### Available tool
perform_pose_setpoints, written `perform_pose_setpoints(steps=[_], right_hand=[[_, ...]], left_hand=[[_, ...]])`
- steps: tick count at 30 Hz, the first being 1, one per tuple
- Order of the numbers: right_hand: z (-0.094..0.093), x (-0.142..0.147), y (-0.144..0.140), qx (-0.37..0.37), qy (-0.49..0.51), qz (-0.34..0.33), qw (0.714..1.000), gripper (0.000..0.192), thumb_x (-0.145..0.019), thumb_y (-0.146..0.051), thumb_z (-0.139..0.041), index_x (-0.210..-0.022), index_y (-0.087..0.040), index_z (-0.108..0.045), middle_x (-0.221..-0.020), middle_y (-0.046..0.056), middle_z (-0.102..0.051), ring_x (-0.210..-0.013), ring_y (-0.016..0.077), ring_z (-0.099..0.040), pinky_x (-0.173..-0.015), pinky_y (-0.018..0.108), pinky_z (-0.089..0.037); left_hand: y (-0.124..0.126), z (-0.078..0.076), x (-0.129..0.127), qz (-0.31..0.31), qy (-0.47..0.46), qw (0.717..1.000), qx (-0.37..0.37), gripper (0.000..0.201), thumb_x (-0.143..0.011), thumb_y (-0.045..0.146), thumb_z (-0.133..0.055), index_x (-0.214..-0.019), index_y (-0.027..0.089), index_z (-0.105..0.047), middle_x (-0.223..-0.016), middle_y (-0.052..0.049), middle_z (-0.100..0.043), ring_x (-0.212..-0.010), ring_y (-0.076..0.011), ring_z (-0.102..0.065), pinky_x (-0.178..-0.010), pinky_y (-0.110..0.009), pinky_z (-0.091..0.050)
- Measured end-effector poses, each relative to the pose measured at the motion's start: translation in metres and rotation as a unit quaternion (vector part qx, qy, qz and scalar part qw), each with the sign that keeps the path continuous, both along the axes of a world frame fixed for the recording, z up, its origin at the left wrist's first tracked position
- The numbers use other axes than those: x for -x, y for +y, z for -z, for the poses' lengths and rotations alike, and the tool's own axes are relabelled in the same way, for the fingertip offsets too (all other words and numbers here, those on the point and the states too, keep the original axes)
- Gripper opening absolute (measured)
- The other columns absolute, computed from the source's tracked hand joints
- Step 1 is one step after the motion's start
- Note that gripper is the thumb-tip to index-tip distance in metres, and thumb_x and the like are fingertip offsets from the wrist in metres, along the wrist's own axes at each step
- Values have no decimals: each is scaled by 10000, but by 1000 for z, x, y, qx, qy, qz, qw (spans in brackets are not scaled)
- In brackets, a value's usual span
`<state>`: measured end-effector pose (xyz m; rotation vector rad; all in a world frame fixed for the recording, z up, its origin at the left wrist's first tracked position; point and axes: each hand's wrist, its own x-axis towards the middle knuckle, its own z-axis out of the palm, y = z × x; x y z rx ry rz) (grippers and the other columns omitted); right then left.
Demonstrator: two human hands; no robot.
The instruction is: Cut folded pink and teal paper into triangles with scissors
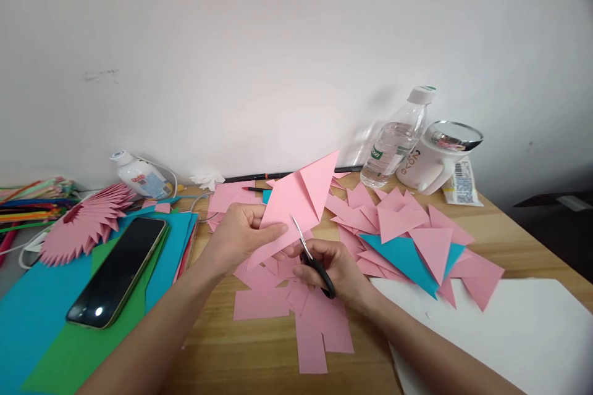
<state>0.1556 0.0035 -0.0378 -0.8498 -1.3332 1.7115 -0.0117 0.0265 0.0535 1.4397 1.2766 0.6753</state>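
My left hand [243,234] pinches a pink sheet of paper [285,200] between thumb and fingers, raised above the table. The sheet has a folded triangular flap [320,182] at its upper right. In my right hand [336,265] is a pair of scissors [319,273] with black handles, its blades pointing up and left over the lower part of the sheet. Whether the blades bite into the paper, I cannot tell. Beneath both hands lie several pink paper offcuts [262,304] on the wooden table [241,358].
Pink and blue paper triangles [403,259] are heaped at right, beside a white board [500,333]. Behind stand a water bottle [393,136], a white mug [426,163] and a small packet [463,185]. At left, a phone [118,271] lies on coloured sheets [37,308], near a pleated pink ring [88,225].
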Motion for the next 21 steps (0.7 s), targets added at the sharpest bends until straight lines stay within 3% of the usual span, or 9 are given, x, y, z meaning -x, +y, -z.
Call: perform_pose_setpoints(steps=[7, 16, 21], right_hand=[[-11, 0, 1, -9, 24, -11, 1000, 253, -607, -248, -745, -729, -147, -548, -601, -40, -444, -557, 83, -399, -547, 218, -404], [-10, 0, 1, -7, 12, -2, 1000, 308, -584, -331, -755, -675, -152, -522, -569, -51, -382, -524, 77, -331, -511, 217, -373], [-9, 0, 1, -6, 5, 3, 1000, 312, -595, -352, -749, -658, -153, -516, -560, -52, -348, -525, 77, -309, -493, 213, -335]], left_hand=[[1, 4, -3, 21, -19, 999, 41, 187, -724, 249, -597, -580, 135, -563, -566, -27, -669, -497, -128, -621, -395, -163, -415], [0, 7, 0, 44, -34, 997, 53, 242, -747, 357, -571, -717, 118, -596, -698, -97, -703, -625, -214, -668, -553, -306, -538], [0, 7, 0, 50, -58, 995, 70, 230, -748, 350, -577, -730, 123, -604, -706, -99, -710, -635, -215, -673, -563, -304, -548]])
